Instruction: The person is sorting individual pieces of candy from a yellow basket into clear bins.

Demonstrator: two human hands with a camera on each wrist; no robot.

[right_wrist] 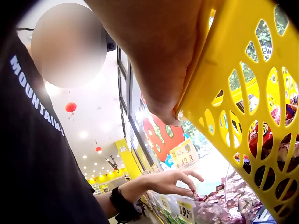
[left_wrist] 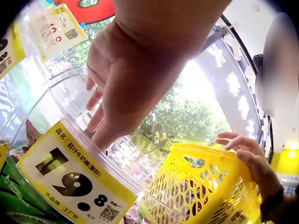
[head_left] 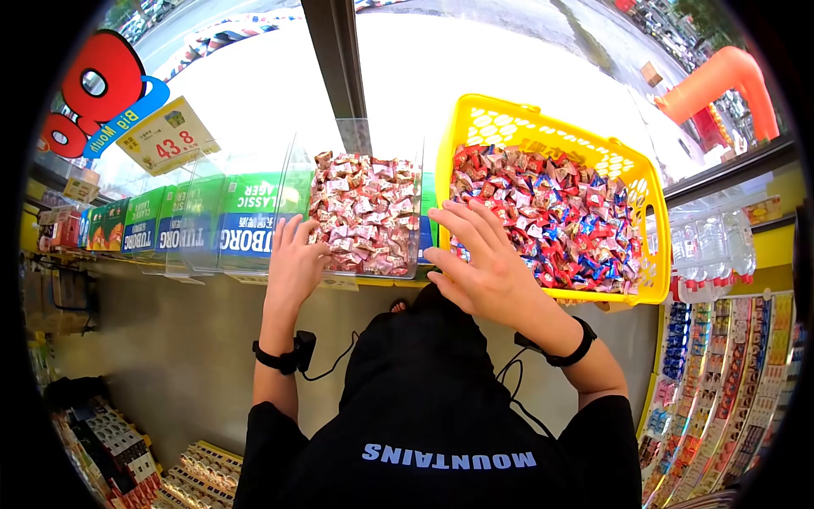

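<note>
In the head view, my left hand [head_left: 294, 259] is at the near left corner of a clear plastic bin [head_left: 415, 204] filled with pink-wrapped candies [head_left: 365, 212]. Seen from the right wrist, its fingers stretch over the bin's rim, fingertips close to a small red wrapper [right_wrist: 195, 192]. My right hand [head_left: 487, 267] rests on the near left corner of a yellow plastic basket [head_left: 649, 229], fingers spread over the rim. Red, blue and pink wrapped candies [head_left: 551, 220] fill the basket. The left wrist view shows that right hand [left_wrist: 250, 154] on top of the basket rim.
Green and blue beer cartons [head_left: 254, 212] line the ledge at left, with clear bins among them. A price card [head_left: 170, 136] stands above. Bottles [head_left: 712, 246] and a stocked shelf [head_left: 721, 382] are at right. A window post [head_left: 335, 59] rises behind the bin.
</note>
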